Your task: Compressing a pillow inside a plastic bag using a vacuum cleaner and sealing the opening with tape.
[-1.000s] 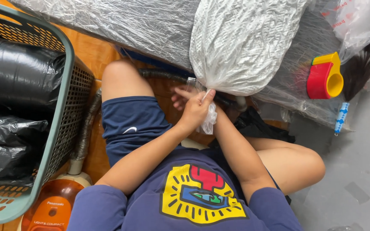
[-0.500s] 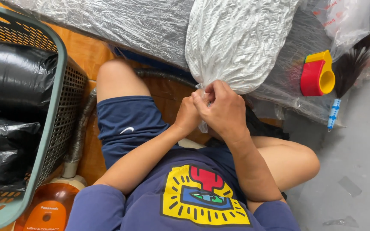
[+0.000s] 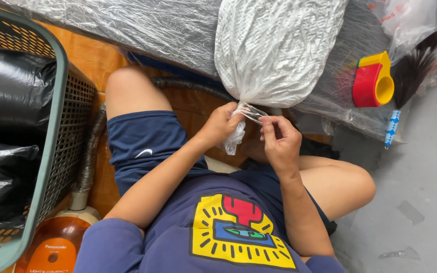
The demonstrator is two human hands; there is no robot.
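Clear plastic bag (image 3: pixel 279 48) hides its white contents; both hands (image 3: pixel 251 129) pinch its twisted neck, fingertips partly hidden.

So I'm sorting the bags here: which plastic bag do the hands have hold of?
The clear bag of white mop strands; left hand and right hand pinch its neck. The black bags sit untouched in the basket.

The green plastic laundry basket (image 3: pixel 51 126) is cut off at the left edge. The orange vacuum cleaner body (image 3: pixel 51 250) runs off the bottom. The white mop head's (image 3: pixel 279 45) handle is hidden behind the hands.
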